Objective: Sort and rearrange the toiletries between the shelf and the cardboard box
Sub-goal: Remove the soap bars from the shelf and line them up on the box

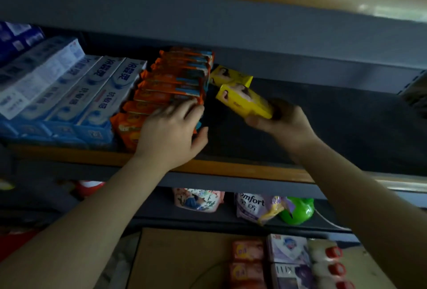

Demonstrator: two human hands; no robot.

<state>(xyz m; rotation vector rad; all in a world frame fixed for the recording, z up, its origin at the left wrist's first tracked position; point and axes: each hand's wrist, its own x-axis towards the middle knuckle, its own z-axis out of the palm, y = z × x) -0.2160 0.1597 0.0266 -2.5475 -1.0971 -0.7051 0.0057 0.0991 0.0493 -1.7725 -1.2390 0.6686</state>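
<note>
1. Toward the left end of the shelf (231, 169), white toothpaste boxes (92, 89) are stacked beside a row of orange soap packs (171, 85).
2. The left hand (171, 131) is laid over the orange row near the shelf's front edge, fingers spread, thumb against the row's right side.
3. A yellow soap pack (245, 101) is gripped by the right hand (286, 124) just right of the row, above the shelf.
4. Its long axis is angled toward the back left, where a second yellow pack (231, 77) is seen.
5. It is probably best set down parallel to that pack, with the row kept steadied.

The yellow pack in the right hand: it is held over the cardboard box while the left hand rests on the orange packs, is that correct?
Not quite. The head view shows the right hand holding the yellow pack up at the shelf, not over the cardboard box. The left hand does rest on the orange packs.
</note>
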